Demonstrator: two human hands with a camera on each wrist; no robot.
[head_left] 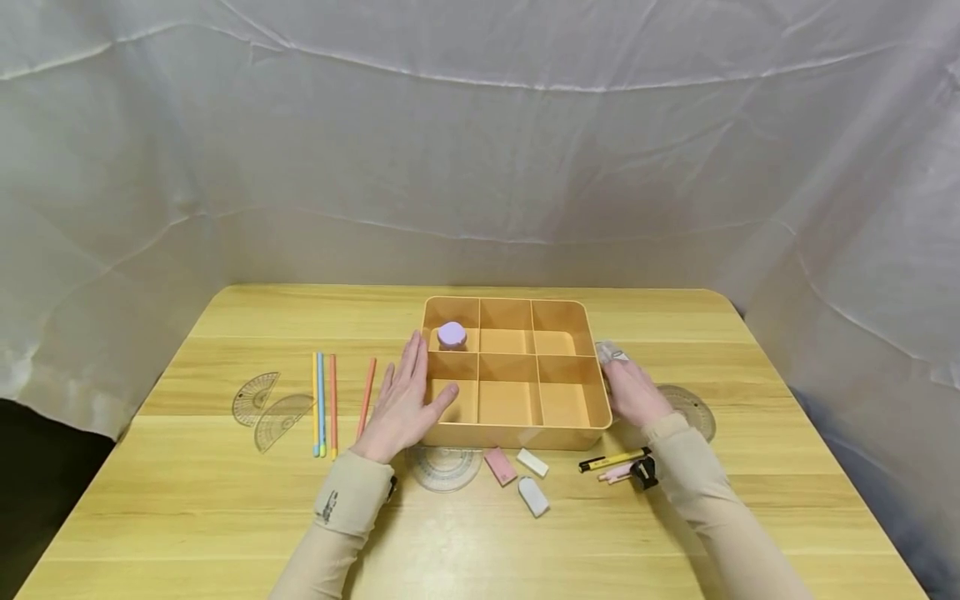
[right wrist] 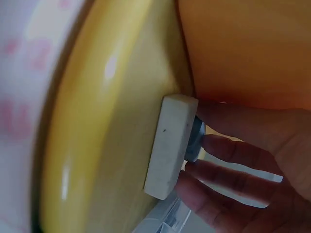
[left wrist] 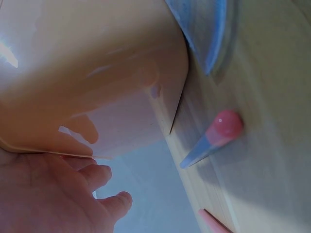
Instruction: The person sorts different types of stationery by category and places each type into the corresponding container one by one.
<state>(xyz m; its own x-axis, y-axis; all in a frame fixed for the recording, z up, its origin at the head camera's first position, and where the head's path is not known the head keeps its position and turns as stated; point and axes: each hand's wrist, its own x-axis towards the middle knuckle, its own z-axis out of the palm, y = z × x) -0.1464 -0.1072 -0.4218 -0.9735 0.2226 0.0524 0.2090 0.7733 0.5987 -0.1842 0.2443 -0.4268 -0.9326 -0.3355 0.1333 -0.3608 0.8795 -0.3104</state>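
Apparently steadying the tan box [head_left: 517,437], midway between the side edges of the table [head_left: 585,550], with the left hand [head_left: 401,407] spread, thumb over the rim; meeting the white eraser [right wrist: 167,145], just outside the wall facing the table's right edge, with fingers of the right hand [head_left: 636,393] bent. Unclear whether firmly pinched. Best lifted by opposite sides, clear of the wall.

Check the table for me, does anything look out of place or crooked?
Just one mild oddity: the orange stick beside the left hand lies slanted, apart from the three nearly parallel sticks farther left. No spill or damage is visible.
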